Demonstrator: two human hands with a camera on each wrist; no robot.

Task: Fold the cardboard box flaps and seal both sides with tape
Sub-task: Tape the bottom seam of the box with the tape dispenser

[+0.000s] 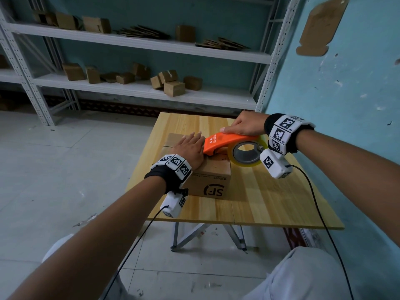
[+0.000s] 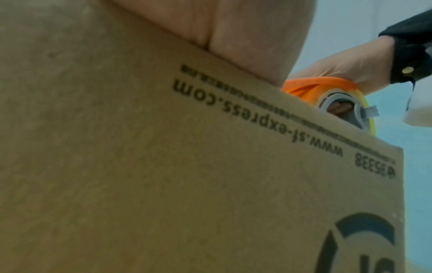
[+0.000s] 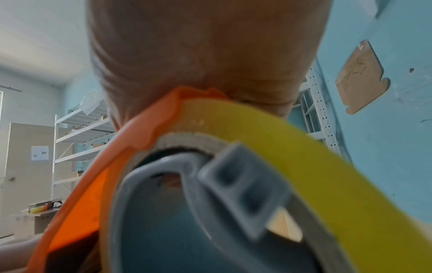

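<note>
A brown cardboard box (image 1: 213, 177) printed with black lettering is shown on a pale striped wood-grain table (image 1: 270, 198), beside an orange tape dispenser (image 1: 225, 142) loaded with a yellowish tape roll (image 1: 246, 163).

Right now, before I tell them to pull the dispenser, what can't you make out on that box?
- Top seam of the cardboard box: head view, mostly covered by the left hand and the orange tape dispenser.
- Tape laid on the seam: not discernible in any view.
- Dispenser's blade: hidden underneath.
- Right hand fingers: wrist view too close, blurred.
- Box underside: hidden against the table.
</note>
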